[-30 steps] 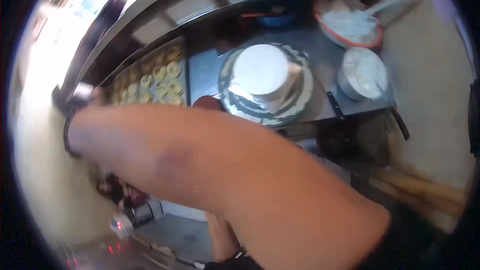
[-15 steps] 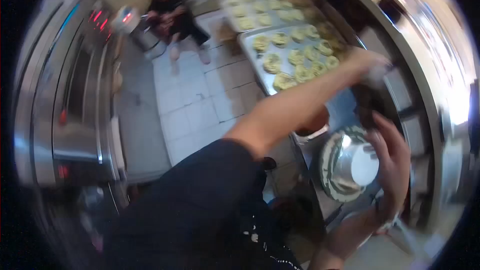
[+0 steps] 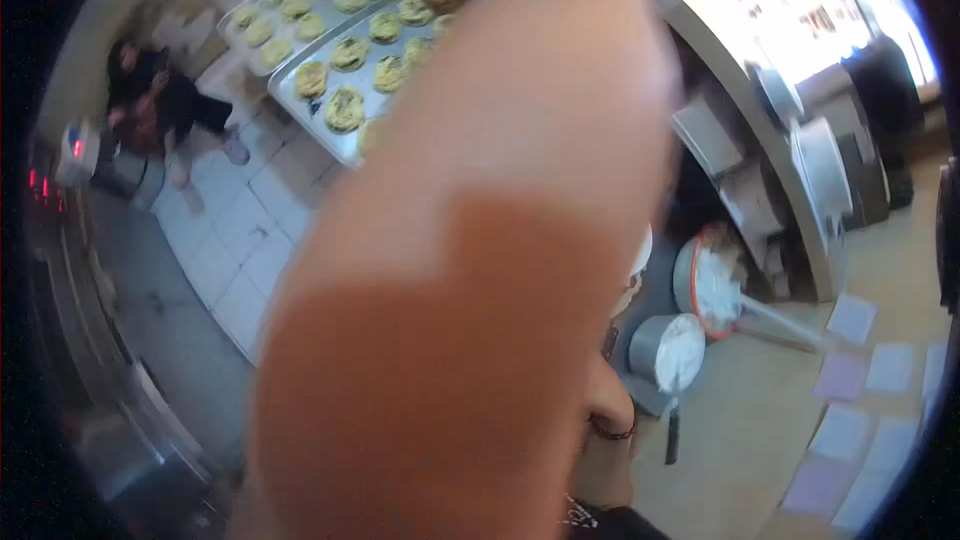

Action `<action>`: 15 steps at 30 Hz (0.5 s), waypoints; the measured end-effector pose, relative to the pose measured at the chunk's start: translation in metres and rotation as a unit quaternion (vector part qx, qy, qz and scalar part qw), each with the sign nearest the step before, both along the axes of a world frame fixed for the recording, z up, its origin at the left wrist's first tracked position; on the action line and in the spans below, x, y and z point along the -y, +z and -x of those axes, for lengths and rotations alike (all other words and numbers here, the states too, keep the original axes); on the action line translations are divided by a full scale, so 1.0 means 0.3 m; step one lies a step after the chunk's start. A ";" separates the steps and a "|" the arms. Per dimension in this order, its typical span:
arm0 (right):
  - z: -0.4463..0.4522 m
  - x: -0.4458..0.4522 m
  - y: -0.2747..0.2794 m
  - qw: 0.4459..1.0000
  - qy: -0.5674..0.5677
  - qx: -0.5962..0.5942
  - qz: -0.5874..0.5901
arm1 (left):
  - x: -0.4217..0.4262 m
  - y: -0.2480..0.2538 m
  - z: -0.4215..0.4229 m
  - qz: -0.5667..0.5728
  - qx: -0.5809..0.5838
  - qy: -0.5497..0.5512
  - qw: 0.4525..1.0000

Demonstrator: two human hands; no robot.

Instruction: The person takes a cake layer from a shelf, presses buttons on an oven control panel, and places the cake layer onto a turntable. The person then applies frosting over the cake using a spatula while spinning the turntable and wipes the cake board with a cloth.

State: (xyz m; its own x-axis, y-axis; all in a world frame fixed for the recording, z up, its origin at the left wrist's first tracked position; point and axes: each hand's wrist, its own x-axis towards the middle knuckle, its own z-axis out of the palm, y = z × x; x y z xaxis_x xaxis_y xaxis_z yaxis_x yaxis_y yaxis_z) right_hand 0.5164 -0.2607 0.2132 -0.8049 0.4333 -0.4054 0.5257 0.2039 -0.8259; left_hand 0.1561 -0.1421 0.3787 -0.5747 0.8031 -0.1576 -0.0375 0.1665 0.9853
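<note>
My left arm [image 3: 480, 270] rises across the middle of the head view, very near the camera and blurred. Its hand is beyond the top edge. Low behind it, part of my right hand [image 3: 606, 398] shows, with a dark bracelet at the wrist; its fingers are hidden by the arm. Just right of that hand stands a metal pot [image 3: 648, 345] of white cream, with a dark-handled spreader [image 3: 673, 435] leaning out. Behind the pot is an orange-rimmed bowl [image 3: 684, 280] holding white cream and a long pale utensil [image 3: 780, 322].
Metal trays [image 3: 285, 90] of round yellowish pastries stand at upper left. A seated person [image 3: 165, 100] is beyond them on the tiled floor [image 3: 225, 250]. Paper sheets [image 3: 840, 430] are at lower right, below a shelf [image 3: 710, 130] with containers.
The view has swung right. My left arm has risen close to the camera, its hand leaving view. My right hand, formerly open beside a white-topped metal vessel on a plate, is now mostly hidden.
</note>
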 end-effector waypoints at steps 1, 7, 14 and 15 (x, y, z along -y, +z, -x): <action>-0.010 0.013 -0.026 1.000 -0.002 -0.002 0.014 | -0.125 -0.097 0.091 -0.018 -0.139 0.013 0.990; -0.157 0.029 -0.227 1.000 -0.001 -0.020 0.002 | -0.296 -0.392 -0.031 -0.078 -0.080 0.046 0.993; -0.425 0.005 -0.312 0.964 -0.253 0.070 -0.049 | -0.235 -0.907 -0.178 -0.040 -0.229 -0.044 0.971; -0.465 -0.023 -0.347 0.940 -0.320 0.077 -0.085 | -0.183 -0.937 -0.214 -0.011 -0.254 -0.059 0.965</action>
State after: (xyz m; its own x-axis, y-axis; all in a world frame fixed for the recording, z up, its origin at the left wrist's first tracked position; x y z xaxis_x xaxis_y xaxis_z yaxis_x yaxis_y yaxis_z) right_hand 0.6559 -0.2539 0.1090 -0.2943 0.8779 -0.3776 0.6963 -0.0737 -0.7140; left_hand 0.2202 -0.0871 0.0976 -0.4784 0.8671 0.1388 0.4696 0.1190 0.8748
